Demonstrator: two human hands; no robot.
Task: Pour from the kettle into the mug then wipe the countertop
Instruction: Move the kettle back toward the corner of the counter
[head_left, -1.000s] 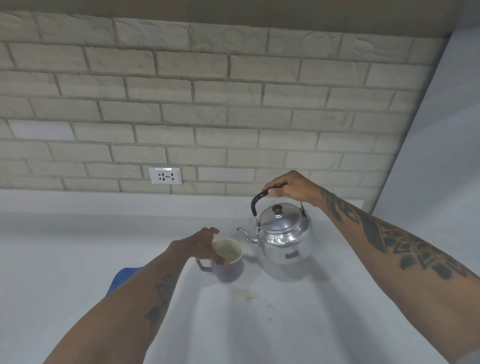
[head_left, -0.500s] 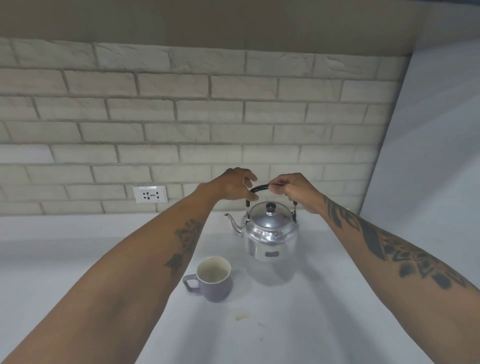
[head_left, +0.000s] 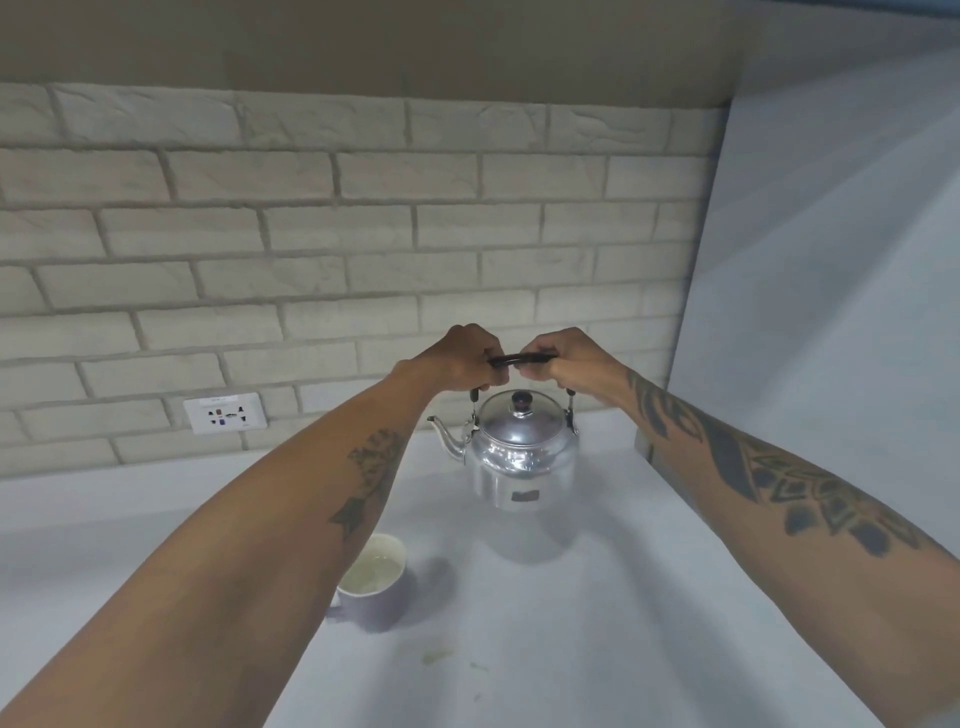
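From the head camera, both hands met over the shiny round-bodied metal kettle (head_left: 522, 462). The left hand (head_left: 462, 358) and the right hand (head_left: 558, 361) were each curled tight around the kettle's black arched handle (head_left: 521, 358), one at either end, knuckles nearly touching across the bare middle of the bar. So each grip was pressed shut on the handle, not spread. The kettle hung upright beneath them, lid on with its dark knob on top; a soft shadow lay on the pale grey tabletop (head_left: 597, 623) below and in front of it, and I judged it just lifted clear, though the frame did not settle that.

The pale lilac ceramic mug (head_left: 376, 587) stood on the tabletop nearer the person and to the left of the kettle, well apart from it and partly hidden by the left forearm. A little pale liquid showed in its bottom. The kettle's thin curved spout (head_left: 447, 436) pointed left — toward the mug's side — so the pour would need the kettle brought forward and left, then tipped spout-down along that line. The left hand sat on the spout side, the nearer one to the mug.

A small yellowish spill (head_left: 435, 657) marked the tabletop in front of the mug — work for the wipe. No cloth was in view.
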